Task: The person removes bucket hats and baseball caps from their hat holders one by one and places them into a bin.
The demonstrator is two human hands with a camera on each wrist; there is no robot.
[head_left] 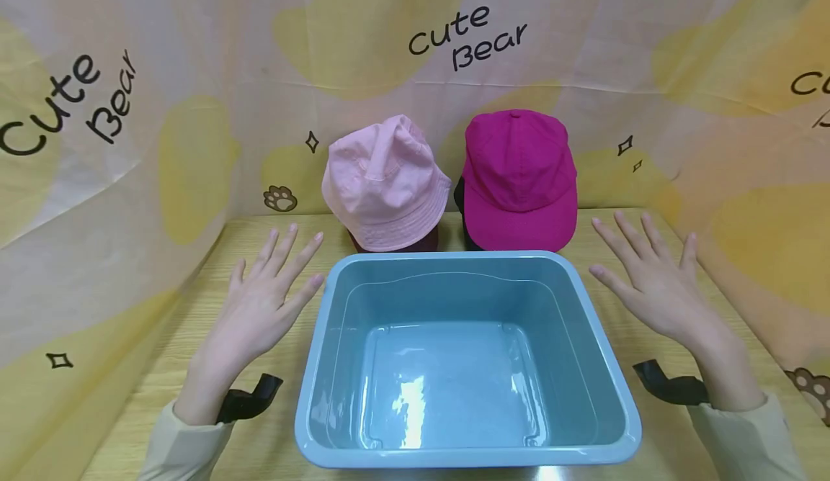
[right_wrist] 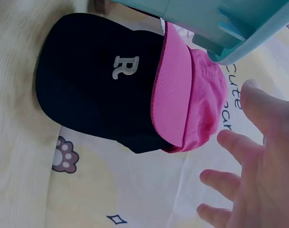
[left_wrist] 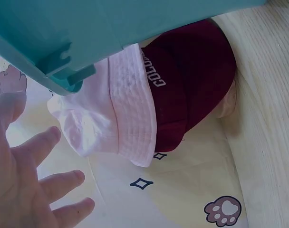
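Fingers spread and holding nothing, my left hand (head_left: 259,315) hovers to the left of a blue plastic basin (head_left: 447,458). My right hand (head_left: 661,286) is spread the same way on the basin's right side. Behind the basin, a light pink bucket hat (head_left: 385,178) sits on top of a maroon cap (left_wrist: 197,76) with white lettering. To its right a magenta cap (head_left: 519,171) is stacked on a black cap (right_wrist: 92,76) bearing a white R. In the head view the basin's rim and the upper hats hide most of the lower caps.
The light wooden table (head_left: 285,366) carries the basin and both hat stacks. A patterned cloth (head_left: 363,49) with "Cute Bear" lettering and yellow patches hangs behind and along both sides. Black bands (head_left: 249,398) circle the wrists below the hands.
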